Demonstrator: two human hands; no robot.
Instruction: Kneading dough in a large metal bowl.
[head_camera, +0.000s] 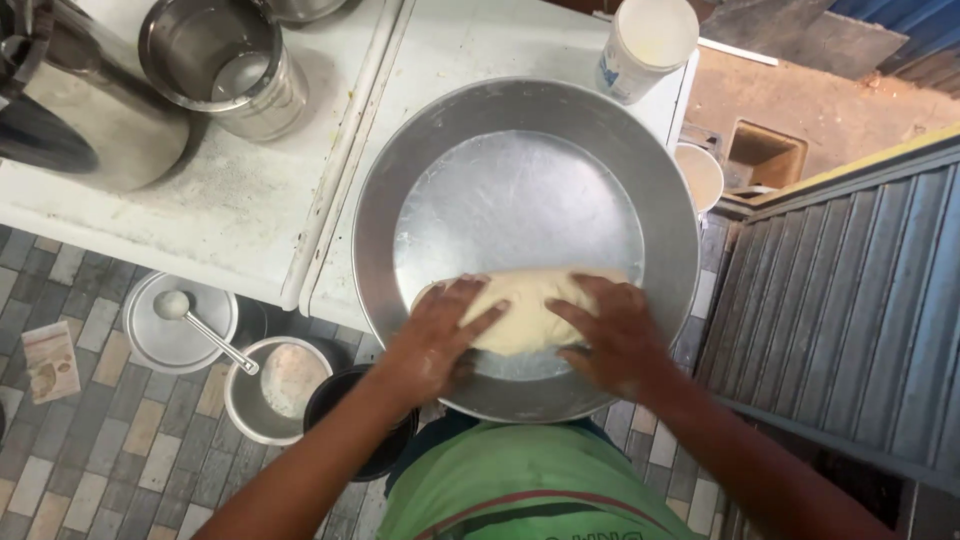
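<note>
A pale lump of dough (525, 305) lies at the near side of a wide, shallow metal pan (420, 170) on a white table. My left hand (435, 335) presses on the dough's left end with fingers spread over it. My right hand (615, 335) presses on its right end, fingers pointing inward. Both hands are dusted with flour. The far part of the pan's floor is bare and floury.
A steel pot (225, 65) and a large metal vessel (80, 110) stand on the left table. A white plastic tub (645, 45) sits behind the pan. On the tiled floor are a lid with a ladle (180, 320), a small pot (275, 390) and a dark bowl (330, 400). Corrugated metal sheet (850, 300) is at right.
</note>
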